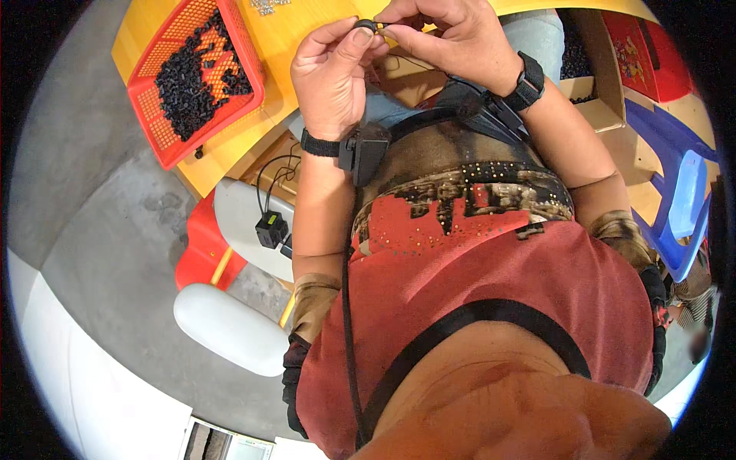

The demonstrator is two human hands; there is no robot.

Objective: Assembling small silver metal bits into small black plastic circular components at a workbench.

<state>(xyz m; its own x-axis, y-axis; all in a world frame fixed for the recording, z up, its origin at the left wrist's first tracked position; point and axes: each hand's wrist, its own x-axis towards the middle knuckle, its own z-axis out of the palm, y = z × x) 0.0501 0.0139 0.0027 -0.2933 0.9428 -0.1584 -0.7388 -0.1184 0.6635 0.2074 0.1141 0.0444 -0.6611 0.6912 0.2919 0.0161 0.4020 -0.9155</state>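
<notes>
My left hand [335, 80] is closed, pinching a small round black piece [366, 25] between thumb and fingertips above the yellow table [297, 29]. Against that piece, the thumb and fingers of my right hand [464, 37] come together on a tiny part that looks brass-coloured [380, 27]. The two sets of fingertips nearly meet, so most of the tiny part is hidden. A red plastic basket [255, 80] holding many small black parts [188, 92] stands on the table to the left of my left hand.
Small shiny metal pieces [268, 6] lie at the table's far edge. To my right are a cardboard box [602, 115] with dark parts inside and a blue plastic stool [667, 192]. A red and white chair [230, 322] and a small black device with cables [271, 230] are at my left.
</notes>
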